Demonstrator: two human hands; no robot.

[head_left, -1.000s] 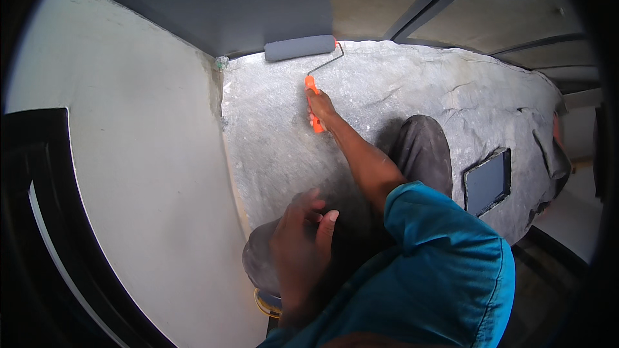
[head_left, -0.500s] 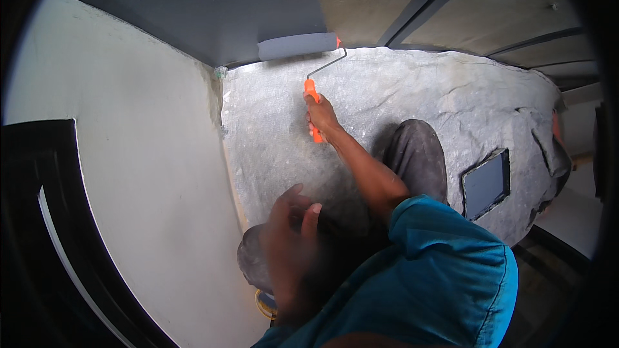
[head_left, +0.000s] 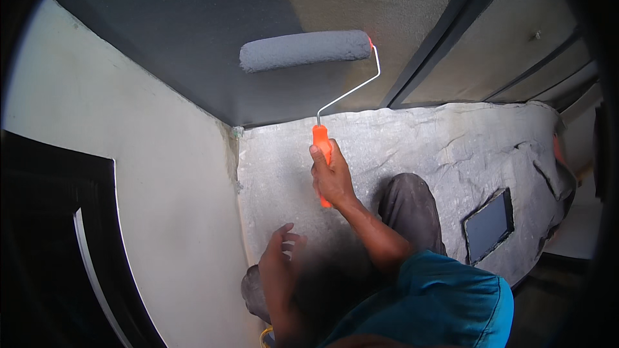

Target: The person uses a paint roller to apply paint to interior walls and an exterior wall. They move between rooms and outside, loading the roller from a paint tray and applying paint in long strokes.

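Note:
My right hand point(head_left: 332, 177) grips the orange handle point(head_left: 321, 138) of a paint roller. Its grey-coated sleeve point(head_left: 304, 49) lies flat against the wall, on the dark grey painted patch point(head_left: 187, 32), close to the boundary with the unpainted beige part point(head_left: 387, 0). A bent metal rod joins handle and sleeve. My left hand point(head_left: 280, 267) hovers low with fingers apart, holding nothing, above my knee. My grey trouser leg point(head_left: 409, 209) and blue sleeve point(head_left: 445, 303) show at the bottom.
A crumpled pale sheet point(head_left: 451, 148) covers the floor below the wall. A dark flat rectangular tray point(head_left: 489, 225) lies on it at the right. A pale side wall point(head_left: 148, 174) stands at the left with a dark frame point(head_left: 45, 245). Dark frame bars point(head_left: 445, 45) run at the upper right.
My right hand has pushed the roller up the wall, away from the floor edge onto the grey patch. My left hand has lifted off my knee and spread its fingers.

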